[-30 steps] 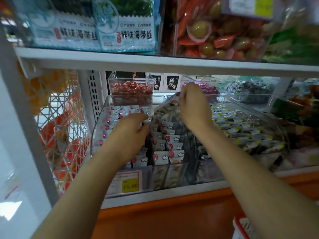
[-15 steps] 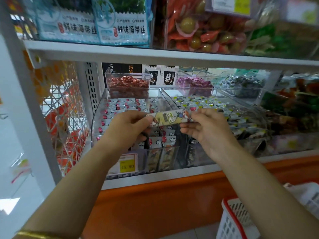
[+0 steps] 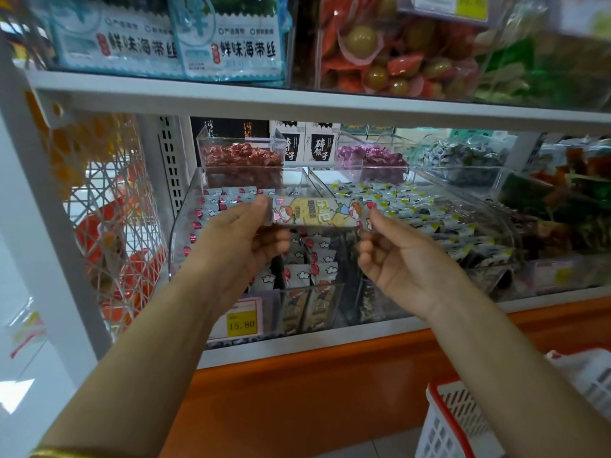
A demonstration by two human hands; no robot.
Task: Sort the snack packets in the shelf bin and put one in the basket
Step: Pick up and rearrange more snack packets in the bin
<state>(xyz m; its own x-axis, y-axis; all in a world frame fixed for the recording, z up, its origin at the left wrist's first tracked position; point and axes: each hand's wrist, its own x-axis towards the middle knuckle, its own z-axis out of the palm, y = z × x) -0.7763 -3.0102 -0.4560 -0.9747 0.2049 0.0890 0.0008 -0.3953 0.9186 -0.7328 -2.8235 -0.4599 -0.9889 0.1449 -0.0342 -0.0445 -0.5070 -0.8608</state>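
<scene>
My left hand point(image 3: 243, 241) and right hand point(image 3: 401, 259) pinch the ends of the long yellow cartoon-printed snack packet point(image 3: 317, 212), flat between fingertips, likely to check it.

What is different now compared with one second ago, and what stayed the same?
The left grip and right grip drew back out of the shelf bin and now pinch one yellow snack packet by its ends, level, in front of it. The packet rows in the bin look unchanged; the packet is not yet in the basket.
</scene>
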